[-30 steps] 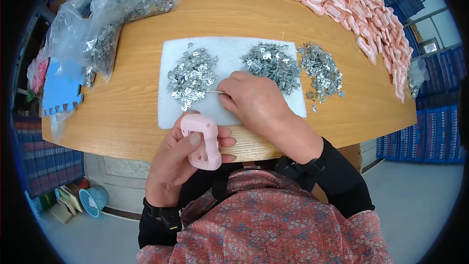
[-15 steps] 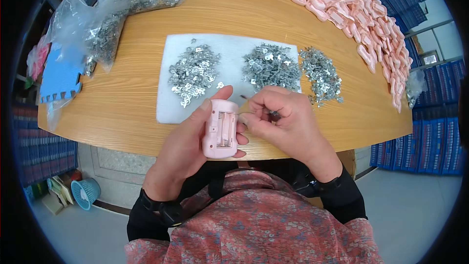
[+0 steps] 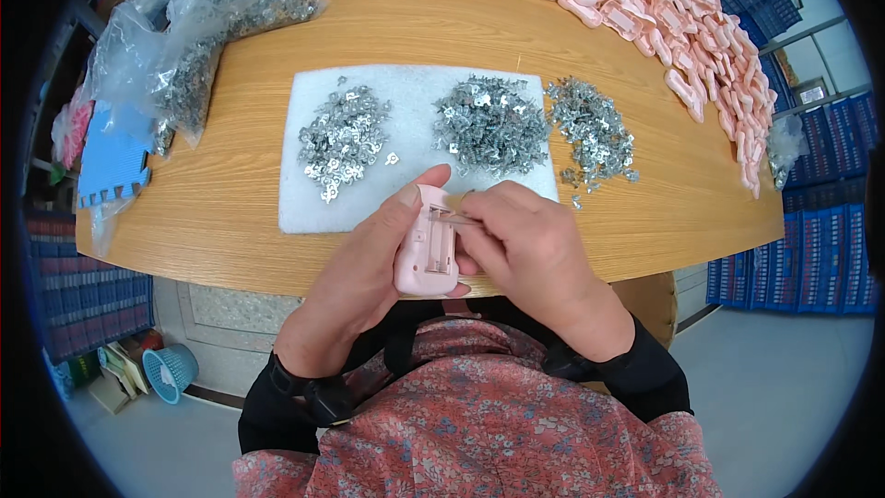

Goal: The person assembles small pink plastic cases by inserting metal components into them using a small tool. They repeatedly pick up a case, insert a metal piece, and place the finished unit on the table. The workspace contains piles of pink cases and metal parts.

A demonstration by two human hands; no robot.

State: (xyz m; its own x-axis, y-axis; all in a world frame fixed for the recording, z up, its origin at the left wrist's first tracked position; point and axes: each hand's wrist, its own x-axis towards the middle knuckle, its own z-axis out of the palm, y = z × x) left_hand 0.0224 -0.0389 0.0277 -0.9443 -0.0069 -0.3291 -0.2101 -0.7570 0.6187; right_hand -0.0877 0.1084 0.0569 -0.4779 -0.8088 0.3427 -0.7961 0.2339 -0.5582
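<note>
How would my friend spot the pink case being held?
Find the wooden table, then the white mat on it. By the mat's near edge, the left hand holds the case. Unlike the pink pieces heaped along the table's far side, this one is in hand, its slot showing.

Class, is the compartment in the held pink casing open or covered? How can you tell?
Open. The pink casing in the left hand shows its recessed compartment with no cover over it.

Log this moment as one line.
left hand: holding pink plastic housing | right hand: thin metal tool at housing's open compartment | white mat: two heaps of small metal clips | wooden table: third heap
</note>
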